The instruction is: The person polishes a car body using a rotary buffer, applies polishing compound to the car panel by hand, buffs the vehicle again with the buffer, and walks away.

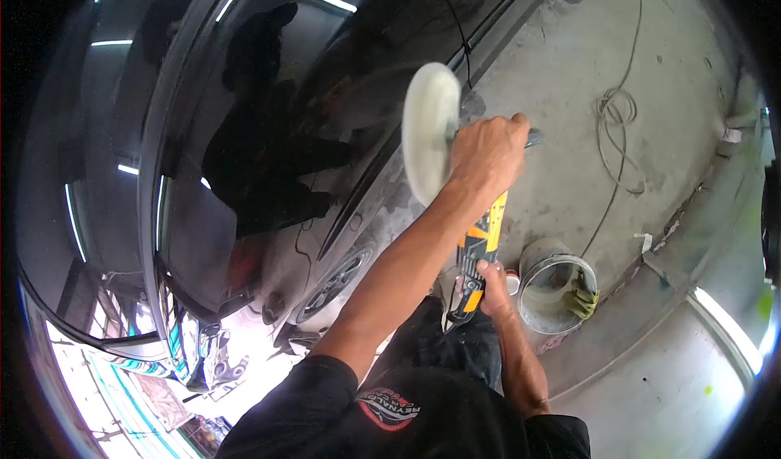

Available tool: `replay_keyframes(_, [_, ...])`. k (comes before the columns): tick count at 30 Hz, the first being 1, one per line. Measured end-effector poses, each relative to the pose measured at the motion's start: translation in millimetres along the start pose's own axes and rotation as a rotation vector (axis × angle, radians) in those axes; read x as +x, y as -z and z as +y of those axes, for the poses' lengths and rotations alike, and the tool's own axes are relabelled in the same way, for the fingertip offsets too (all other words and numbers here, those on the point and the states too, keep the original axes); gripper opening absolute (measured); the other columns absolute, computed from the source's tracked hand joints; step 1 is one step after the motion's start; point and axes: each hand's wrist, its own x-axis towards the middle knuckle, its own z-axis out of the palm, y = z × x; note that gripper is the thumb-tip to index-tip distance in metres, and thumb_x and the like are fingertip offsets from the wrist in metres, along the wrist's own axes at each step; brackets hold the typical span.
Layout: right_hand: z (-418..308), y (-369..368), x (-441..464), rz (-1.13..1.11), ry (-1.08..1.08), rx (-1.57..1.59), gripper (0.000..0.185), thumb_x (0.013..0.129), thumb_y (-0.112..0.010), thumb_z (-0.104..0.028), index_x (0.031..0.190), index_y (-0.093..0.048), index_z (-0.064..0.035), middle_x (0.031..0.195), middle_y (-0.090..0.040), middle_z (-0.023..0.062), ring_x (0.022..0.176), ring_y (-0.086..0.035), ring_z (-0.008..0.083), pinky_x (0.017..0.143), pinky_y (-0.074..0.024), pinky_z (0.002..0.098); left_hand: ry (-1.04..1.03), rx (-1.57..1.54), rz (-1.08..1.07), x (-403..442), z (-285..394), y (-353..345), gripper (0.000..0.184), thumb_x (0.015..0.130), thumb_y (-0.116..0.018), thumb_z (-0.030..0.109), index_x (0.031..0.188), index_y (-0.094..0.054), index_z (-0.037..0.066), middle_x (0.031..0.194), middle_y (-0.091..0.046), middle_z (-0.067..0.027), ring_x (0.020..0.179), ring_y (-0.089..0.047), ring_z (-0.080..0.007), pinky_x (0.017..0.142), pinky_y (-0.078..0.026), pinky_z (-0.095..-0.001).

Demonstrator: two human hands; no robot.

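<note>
A yellow and black polisher [486, 227] is held at an angle in front of the body, with a round white pad [431, 133] on its far end. The pad looks slightly blurred and stands edge-on beside the glossy black car [325, 133]; contact with the car cannot be made out. My left hand [490, 154] is closed round the dark front handle near the pad. Lower down, my right hand [493, 286] grips the rear of the polisher's body.
On the floor at the right stands a bucket [529, 255] with a greenish cloth [581, 299] over its rim. A coiled cord [618, 107] lies on the concrete floor [561, 76]. The car's wheel [338, 284] is at the lower left of the polisher.
</note>
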Motion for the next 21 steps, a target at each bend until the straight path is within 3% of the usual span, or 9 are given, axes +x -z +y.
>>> replay_keyframes(3, [46,-10,-21,-0.025,-0.025,0.035,0.045,0.086,-0.067,-0.034,0.112,-0.056,0.0011,0.078,-0.065,0.0111,0.060,-0.064,0.0197,0.054,-0.0552,0.0324,-0.002,0.007,-0.032,-52,-21,5,0.015,0.080,-0.069,0.011,0.090,-0.061,0.004,0.078,-0.069,-0.0176,0.074,-0.069,-0.0406,0.067,-0.054,-0.0515])
replay_keyframes(5, [71,-18,-38,-0.028,-0.062,0.021,0.037,0.086,-0.067,-0.025,0.110,-0.056,0.0018,0.078,-0.065,0.0109,0.060,-0.065,0.0203,0.055,-0.0559,0.0330,0.008,0.004,-0.037,-90,-33,7,0.017,0.079,-0.071,0.011,0.091,-0.059,0.004,0.081,-0.068,-0.0173,0.076,-0.068,-0.0405,0.067,-0.054,-0.0514])
replay_keyframes(8, [123,-15,-59,-0.051,-0.101,0.054,0.040,0.085,-0.068,-0.020,0.118,-0.054,-0.0007,0.086,-0.066,0.0106,0.064,-0.065,0.0197,0.057,-0.0556,0.0329,0.052,0.033,-0.090,-144,-43,9,0.021,0.080,-0.071,0.012,0.092,-0.056,0.005,0.085,-0.068,-0.0172,0.079,-0.068,-0.0402,0.068,-0.054,-0.0507])
replay_keyframes(12, [172,-32,-87,-0.148,-0.040,-0.009,0.054,0.081,-0.073,-0.032,0.120,-0.056,0.0014,0.086,-0.066,0.0109,0.067,-0.066,0.0197,0.058,-0.0566,0.0329,0.091,0.064,-0.128,-218,-54,27,0.026,0.079,-0.073,0.013,0.094,-0.053,0.005,0.084,-0.068,-0.0164,0.079,-0.069,-0.0398,0.070,-0.054,-0.0505])
replay_keyframes(15, [202,-36,-100,-0.207,-0.056,0.016,0.061,0.079,-0.075,-0.035,0.124,-0.054,0.0003,0.090,-0.065,0.0100,0.069,-0.065,0.0188,0.059,-0.0564,0.0322,0.030,0.137,-0.088,-262,-63,29,0.013,0.084,-0.063,0.011,0.093,-0.054,0.006,0.078,-0.068,-0.0152,0.070,-0.070,-0.0372,0.062,-0.056,-0.0471])
replay_keyframes(18, [236,-33,-113,-0.254,-0.120,0.000,0.067,0.076,-0.078,-0.038,0.127,-0.053,-0.0010,0.095,-0.065,0.0090,0.071,-0.065,0.0174,0.062,-0.0558,0.0309,0.133,0.093,-0.153,-300,-67,37,0.032,0.079,-0.073,0.014,0.106,-0.057,0.005,0.088,-0.070,-0.0180,0.080,-0.069,-0.0391,0.070,-0.055,-0.0491])
replay_keyframes(21, [260,-29,-122,-0.284,-0.144,0.007,0.067,0.076,-0.079,-0.037,0.127,-0.053,-0.0017,0.095,-0.065,0.0090,0.072,-0.064,0.0169,0.063,-0.0551,0.0300,0.173,0.111,-0.192,-321,-74,34,0.035,0.079,-0.074,0.014,0.110,-0.059,0.005,0.090,-0.070,-0.0187,0.082,-0.070,-0.0390,0.070,-0.055,-0.0489])
